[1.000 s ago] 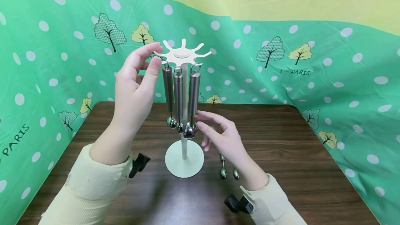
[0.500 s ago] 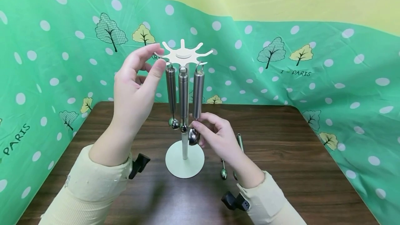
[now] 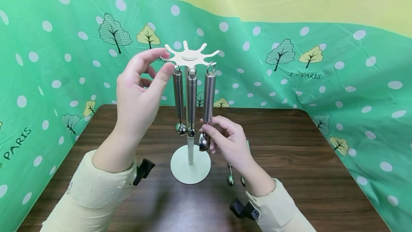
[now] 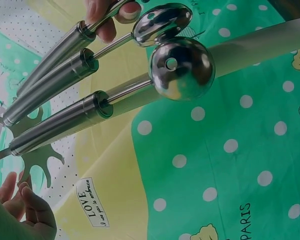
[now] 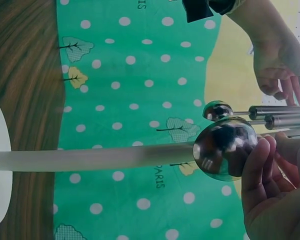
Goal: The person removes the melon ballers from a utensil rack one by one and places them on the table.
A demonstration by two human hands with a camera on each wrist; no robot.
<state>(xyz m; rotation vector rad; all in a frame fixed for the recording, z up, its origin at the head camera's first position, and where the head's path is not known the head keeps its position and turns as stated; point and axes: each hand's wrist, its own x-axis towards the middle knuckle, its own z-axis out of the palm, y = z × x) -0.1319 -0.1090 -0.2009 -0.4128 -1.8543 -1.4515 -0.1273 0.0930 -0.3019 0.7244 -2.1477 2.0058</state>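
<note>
The desk carries a white stand whose star-shaped top holds three steel-handled scoops by their rings. The left hand is raised beside that top, its grip narrow, with thumb and forefinger pinching one prong, just above the leftmost scoop. Low on the other side, the right hand has its grip closed on the rightmost scoop, fingers curled round the neck just under the handle, with the bowl just below the fingertips. The middle scoop hangs free between the two grips.

As to progress, I judge the hanging more than half done: three pieces are up on the stand, while two more utensils lie on the desk beneath the right wrist, not yet hung. Several prongs remain bare.

The head view alone shows both hands, the whole stand and the waiting pieces. The left wrist view looks up the handles from beneath and shows a holed ball head and a second bowl close up, which the head view makes small. The right wrist view shows the fingers wrapped beside the polished bowl and the stand's pole, yet little of the top.
</note>
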